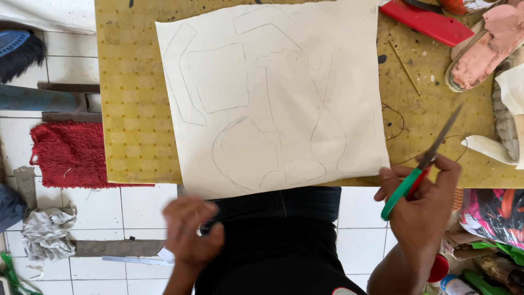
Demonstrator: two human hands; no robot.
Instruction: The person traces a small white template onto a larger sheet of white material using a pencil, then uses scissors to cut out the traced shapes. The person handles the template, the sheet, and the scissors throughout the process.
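Note:
A large cream sheet (273, 93) with pencilled pattern outlines lies on a yellow cutting mat (131, 109); its near edge hangs over the mat's edge. My right hand (423, 205) grips scissors (423, 158) with green and red handles, blades pointing up and to the right beside the sheet's lower right corner. My left hand (191, 229) hovers below the sheet's near edge, over my dark lap, fingers loosely curled and blurred; whether it holds anything I cannot tell.
A red flat tool (428, 22), a thin stick (405, 68) and a pink shoe sole (480, 46) lie on the mat's right side. A red rug (68, 153) and grey rag (46, 232) lie on the white tiled floor. Colourful bags (491, 216) crowd the lower right.

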